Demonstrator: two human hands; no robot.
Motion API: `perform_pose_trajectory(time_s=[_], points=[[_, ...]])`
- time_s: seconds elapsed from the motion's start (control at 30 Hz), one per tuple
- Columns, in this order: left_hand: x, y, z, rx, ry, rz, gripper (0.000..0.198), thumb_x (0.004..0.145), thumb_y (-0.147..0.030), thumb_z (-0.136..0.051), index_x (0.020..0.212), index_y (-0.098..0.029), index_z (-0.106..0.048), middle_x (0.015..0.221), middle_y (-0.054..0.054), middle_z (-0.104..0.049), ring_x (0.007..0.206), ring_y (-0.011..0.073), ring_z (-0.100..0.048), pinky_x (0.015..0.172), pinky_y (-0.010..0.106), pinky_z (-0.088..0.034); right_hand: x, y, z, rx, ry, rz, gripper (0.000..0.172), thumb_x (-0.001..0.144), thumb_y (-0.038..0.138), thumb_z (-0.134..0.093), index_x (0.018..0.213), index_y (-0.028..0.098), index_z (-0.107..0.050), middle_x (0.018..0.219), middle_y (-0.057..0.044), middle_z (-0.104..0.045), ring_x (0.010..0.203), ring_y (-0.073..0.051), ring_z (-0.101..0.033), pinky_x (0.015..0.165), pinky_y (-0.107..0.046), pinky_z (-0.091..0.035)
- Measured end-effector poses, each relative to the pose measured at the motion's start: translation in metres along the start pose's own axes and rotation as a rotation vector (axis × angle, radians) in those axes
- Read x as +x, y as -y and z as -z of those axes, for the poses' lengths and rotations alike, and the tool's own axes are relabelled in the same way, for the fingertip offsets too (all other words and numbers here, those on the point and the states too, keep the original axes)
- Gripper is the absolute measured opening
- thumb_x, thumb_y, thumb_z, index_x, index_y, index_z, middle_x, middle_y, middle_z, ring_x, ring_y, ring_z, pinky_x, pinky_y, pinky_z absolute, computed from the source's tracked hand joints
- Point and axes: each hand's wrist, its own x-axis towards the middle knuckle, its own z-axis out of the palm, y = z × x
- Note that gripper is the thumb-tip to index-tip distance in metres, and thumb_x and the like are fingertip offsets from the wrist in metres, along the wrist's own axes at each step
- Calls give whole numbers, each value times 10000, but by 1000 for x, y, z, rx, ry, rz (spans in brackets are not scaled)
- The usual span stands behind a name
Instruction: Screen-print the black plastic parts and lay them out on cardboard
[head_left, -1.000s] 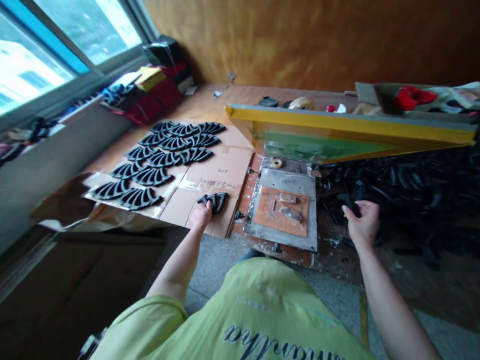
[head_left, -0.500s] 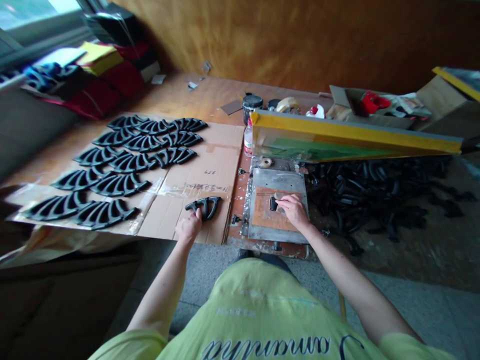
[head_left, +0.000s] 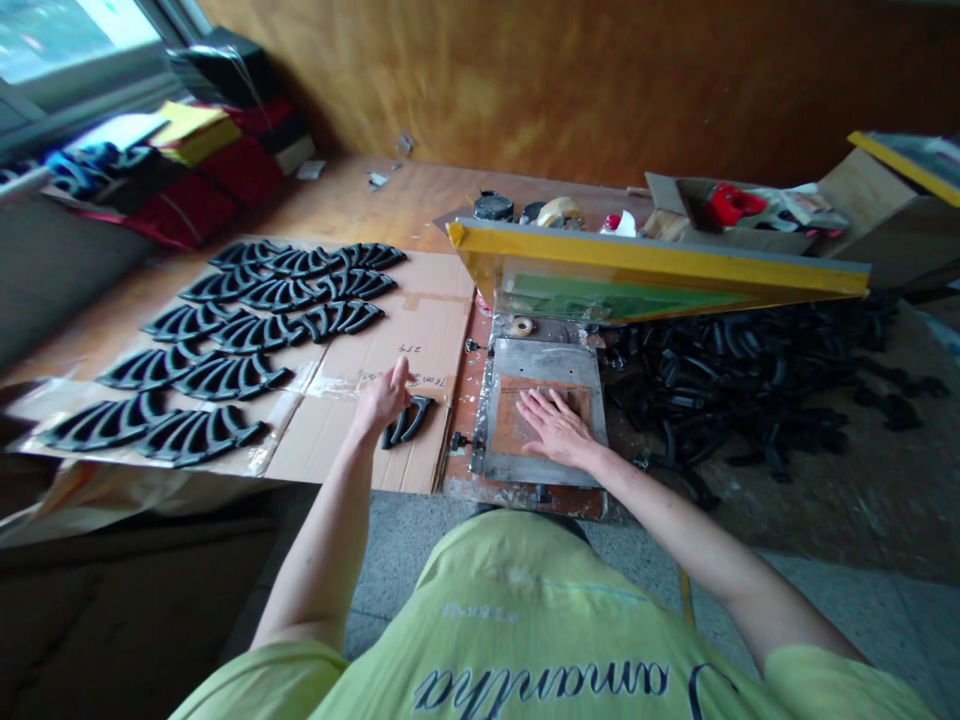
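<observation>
My right hand [head_left: 556, 428] lies flat with its fingers spread on the brown board [head_left: 508, 440] of a metal plate [head_left: 551, 357]. A dark part shows a little beyond the fingertips; most of it is covered. My left hand [head_left: 384, 396] is over the cardboard, its fingers drawn together; whether anything is in them is hidden. Right beside it, curved black plastic pieces [head_left: 413, 421] lie on the cardboard [head_left: 330, 455], partly behind the fingers. Fanned rows of similar black pieces [head_left: 232, 376] cover the cardboard farther left.
A yellow-edged screen frame [head_left: 660, 255] stands tilted up behind the plate. To the right lies a heap of loose black pieces [head_left: 705, 380]. A tape roll [head_left: 523, 326], a dark tub [head_left: 493, 206] and an open box [head_left: 675, 212] sit farther back. Knobs [head_left: 461, 441] stick out beside the plate.
My right hand has gone from pinching a small black piece on the board to lying flat there. My left hand has risen slightly, away from where it gripped the curved pieces.
</observation>
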Motion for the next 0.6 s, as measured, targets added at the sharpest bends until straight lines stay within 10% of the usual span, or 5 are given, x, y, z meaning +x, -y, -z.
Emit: perform_pose_trajectory(time_s=[0.13,0.23,0.4,0.6], points=[[-35,-105,7,-630,7,-507,663,1040,-470,-73,1258,-99,-577,618,-14,-619,509,93,-591,571,214,-448,-21,-7,7,161,11,135,486,916,444,-637,1361,253,-600,1388,-87,-615,1340,-240,-528,1176,-496,-347],[-62,-144,9,-850,51,-677,715,1008,-559,-69,1247,-91,-554,573,-40,-569,450,59,-515,546,227,-400,-35,-46,34,268,-167,-55,273,950,348,-577,1169,276,-723,1200,-48,-729,1208,-224,-631,1097,-467,-447],[-86,-97,-10,-839,92,-507,681,979,-652,-236,1020,-119,-658,727,29,-659,533,91,-561,509,222,-417,-36,-121,91,295,-612,-644,344,935,406,-521,1052,167,-739,962,-106,-747,885,-243,-696,865,-439,-561],[-80,-11,-85,-725,346,-291,742,814,-605,-639,1397,-163,-515,724,17,-642,536,105,-519,475,209,-347,26,-79,112,129,-520,-305,594,786,383,-760,1321,191,-585,1353,-129,-561,1147,-269,-600,998,-442,-504]])
